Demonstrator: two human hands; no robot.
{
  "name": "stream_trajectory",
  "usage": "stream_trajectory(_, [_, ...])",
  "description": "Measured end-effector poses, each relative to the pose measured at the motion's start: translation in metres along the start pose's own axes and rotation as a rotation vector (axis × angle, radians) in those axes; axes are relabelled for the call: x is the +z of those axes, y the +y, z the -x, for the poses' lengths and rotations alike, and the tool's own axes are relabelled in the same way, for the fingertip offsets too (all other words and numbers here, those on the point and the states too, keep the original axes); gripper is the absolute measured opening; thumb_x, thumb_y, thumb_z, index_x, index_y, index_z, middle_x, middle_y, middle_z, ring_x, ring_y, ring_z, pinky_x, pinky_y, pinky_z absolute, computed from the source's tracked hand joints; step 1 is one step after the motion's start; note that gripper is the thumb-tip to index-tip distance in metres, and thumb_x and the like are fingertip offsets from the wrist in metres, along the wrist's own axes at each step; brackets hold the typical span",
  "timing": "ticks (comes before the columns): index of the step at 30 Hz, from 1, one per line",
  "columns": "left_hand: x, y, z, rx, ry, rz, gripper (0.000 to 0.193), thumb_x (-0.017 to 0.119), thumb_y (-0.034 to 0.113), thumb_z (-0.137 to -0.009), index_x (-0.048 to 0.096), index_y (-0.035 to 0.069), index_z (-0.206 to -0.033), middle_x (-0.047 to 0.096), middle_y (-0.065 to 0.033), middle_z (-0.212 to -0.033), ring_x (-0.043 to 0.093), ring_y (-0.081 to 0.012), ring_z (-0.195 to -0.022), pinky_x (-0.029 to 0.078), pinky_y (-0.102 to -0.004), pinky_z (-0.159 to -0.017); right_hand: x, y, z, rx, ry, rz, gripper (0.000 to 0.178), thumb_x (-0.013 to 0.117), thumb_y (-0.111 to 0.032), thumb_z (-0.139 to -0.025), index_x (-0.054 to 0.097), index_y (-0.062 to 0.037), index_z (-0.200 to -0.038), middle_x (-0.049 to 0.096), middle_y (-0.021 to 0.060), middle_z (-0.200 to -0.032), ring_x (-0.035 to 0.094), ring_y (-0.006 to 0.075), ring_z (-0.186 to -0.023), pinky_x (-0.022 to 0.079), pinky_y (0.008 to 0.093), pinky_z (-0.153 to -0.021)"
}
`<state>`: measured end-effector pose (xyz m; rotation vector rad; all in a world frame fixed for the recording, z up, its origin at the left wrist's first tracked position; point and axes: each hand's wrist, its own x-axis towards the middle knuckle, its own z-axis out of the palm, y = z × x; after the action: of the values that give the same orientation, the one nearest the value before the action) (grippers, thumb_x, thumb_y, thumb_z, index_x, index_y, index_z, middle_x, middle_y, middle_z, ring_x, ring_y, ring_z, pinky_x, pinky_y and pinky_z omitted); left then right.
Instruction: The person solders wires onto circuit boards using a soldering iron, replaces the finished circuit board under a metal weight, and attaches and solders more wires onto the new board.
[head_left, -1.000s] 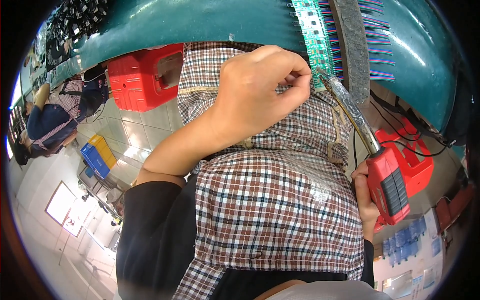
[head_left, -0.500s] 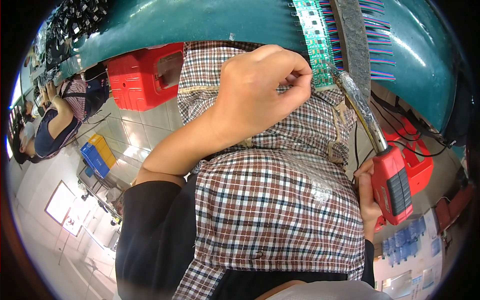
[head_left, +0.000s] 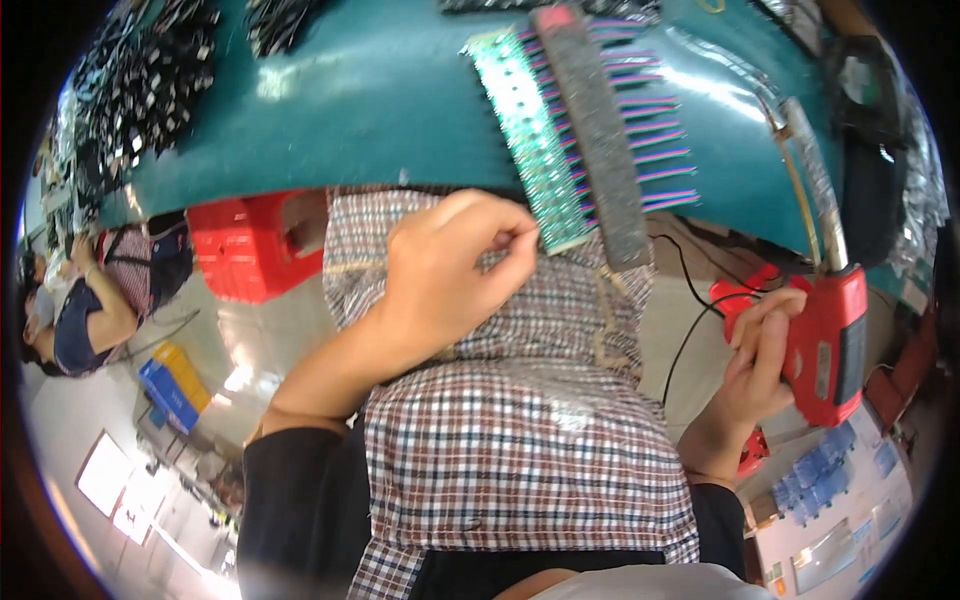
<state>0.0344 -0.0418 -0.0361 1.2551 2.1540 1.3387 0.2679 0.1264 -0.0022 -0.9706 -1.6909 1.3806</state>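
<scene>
My left hand is closed in a pinch at the near left corner of a long green circuit board panel. The fingertips sit right at the board's edge, and whatever is between them is hidden. Thin multicoloured wires run out from the board to the right, under a dark bar lying along them. Off to the right, my right hand grips a red soldering gun. Its long metal tip points up and away, well apart from the board.
The green tabletop carries piles of black cables at the far left. A black device stands at the right edge. Red stools are under the table. Another person sits at the left.
My right hand has lifted the soldering gun off the board's near end and away to the right. The left hand stays pinched by the board. The whole view has shifted.
</scene>
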Motion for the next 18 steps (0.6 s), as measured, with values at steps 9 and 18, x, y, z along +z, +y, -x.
stream_trajectory(9, [-0.016, 0.009, -0.003, -0.011, -0.081, -0.033, 0.014, 0.082, 0.003, -0.081, 0.071, 0.004, -0.089, 0.073, -0.0077, -0.085, 0.072, -0.0179, -0.068, 0.057, -0.0280, -0.059, 0.027, -0.005, -0.128, -0.328, 0.304, 0.041, 0.009, 0.066, -0.003, -0.097, 0.067, 0.0031, -0.104, 0.064, 0.0084, -0.081, 0.044, 0.0063, -0.048, 0.037, 0.0236, -0.046])
stream_trajectory(18, [-0.050, 0.012, -0.073, 0.073, 0.135, -0.240, 0.011, 0.080, -0.002, -0.082, 0.073, 0.002, -0.090, 0.073, -0.0091, -0.085, 0.071, -0.0166, -0.068, 0.058, -0.0278, -0.060, 0.021, 0.032, -0.174, -0.191, 0.373, 0.175, 0.016, 0.079, -0.014, -0.091, 0.072, -0.0003, -0.095, 0.068, 0.0034, -0.075, 0.052, 0.0045, -0.050, 0.038, 0.0224, -0.046])
